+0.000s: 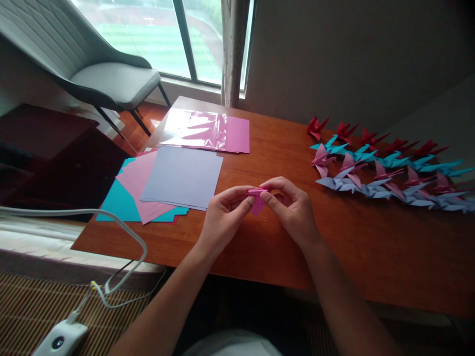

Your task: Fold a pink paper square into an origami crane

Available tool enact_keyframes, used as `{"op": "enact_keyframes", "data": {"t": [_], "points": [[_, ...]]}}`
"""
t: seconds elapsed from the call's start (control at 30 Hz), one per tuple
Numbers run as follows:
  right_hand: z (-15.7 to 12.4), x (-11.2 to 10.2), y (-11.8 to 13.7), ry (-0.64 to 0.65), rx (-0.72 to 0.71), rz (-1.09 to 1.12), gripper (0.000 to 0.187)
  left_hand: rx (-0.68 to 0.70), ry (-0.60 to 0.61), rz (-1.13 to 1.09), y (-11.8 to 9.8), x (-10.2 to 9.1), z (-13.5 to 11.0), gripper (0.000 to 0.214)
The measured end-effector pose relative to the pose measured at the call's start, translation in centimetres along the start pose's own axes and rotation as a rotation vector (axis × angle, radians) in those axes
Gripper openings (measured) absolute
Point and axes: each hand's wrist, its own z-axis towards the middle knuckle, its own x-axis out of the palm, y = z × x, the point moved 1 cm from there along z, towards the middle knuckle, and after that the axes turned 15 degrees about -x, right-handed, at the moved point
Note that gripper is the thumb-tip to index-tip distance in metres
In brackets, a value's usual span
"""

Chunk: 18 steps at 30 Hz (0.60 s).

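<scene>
A small folded piece of pink origami paper (257,206) is held above the wooden table, near its front edge. My left hand (227,212) pinches its left side between thumb and fingers. From the right, my right hand (291,207) grips the other side with thumb and forefinger. The fingertips cover part of the folds, and one pink flap hangs below them. Sheets of pale lavender paper (181,178) lie just left of my left hand. Over to the right, rows of folded cranes stand: red (316,128), turquoise (334,146), pink (322,160) and lavender (336,185).
Pink and turquoise sheets (118,200) fan out at the table's (260,257) left edge. A clear plastic packet (193,129) with magenta paper lies farther back. A grey chair (115,81) stands by the window. A white cable (126,227) and white device (61,338) are at lower left.
</scene>
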Motion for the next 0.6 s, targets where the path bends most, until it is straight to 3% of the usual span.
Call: {"op": "enact_keyframes", "data": {"t": [0.6], "points": [[0.02, -0.07, -0.16, 0.010, 0.037, -0.023, 0.011, -0.018, -0.059, 0.012, 0.16, -0.25, 0.11, 0.023]]}}
